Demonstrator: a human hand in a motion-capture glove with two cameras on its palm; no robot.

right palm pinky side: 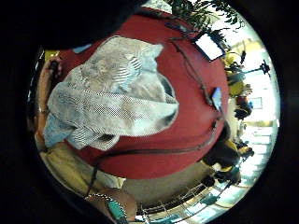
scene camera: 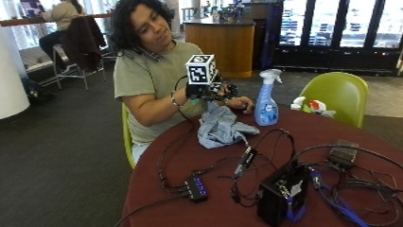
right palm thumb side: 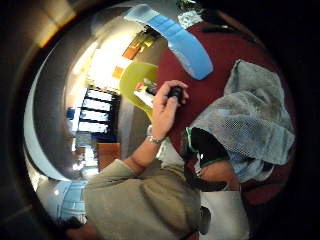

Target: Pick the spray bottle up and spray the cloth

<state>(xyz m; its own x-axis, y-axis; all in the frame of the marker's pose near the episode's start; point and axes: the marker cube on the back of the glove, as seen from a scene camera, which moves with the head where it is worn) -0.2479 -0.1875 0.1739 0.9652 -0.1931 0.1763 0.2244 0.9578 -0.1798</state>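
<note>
A crumpled pale blue-grey cloth (scene camera: 220,127) lies on the round dark red table (scene camera: 189,208) in front of the person. It also fills much of the little finger side palm view as cloth (right palm pinky side: 112,93) and shows in the thumb side view as cloth (right palm thumb side: 250,120). The blue spray bottle (scene camera: 267,99) with a white trigger head stands upright just beyond the cloth, and appears as bottle (right palm thumb side: 182,42). My gloved right hand (scene camera: 211,92) hovers above the cloth, left of the bottle, holding nothing. The bare left hand (scene camera: 242,103) rests by the bottle around a small black object (right palm thumb side: 175,92).
Cables, a small hub (scene camera: 197,188) and a black box (scene camera: 280,196) cover the near half of the table. A green chair (scene camera: 337,92) stands behind the table with a small white and red bottle (scene camera: 311,106) near it.
</note>
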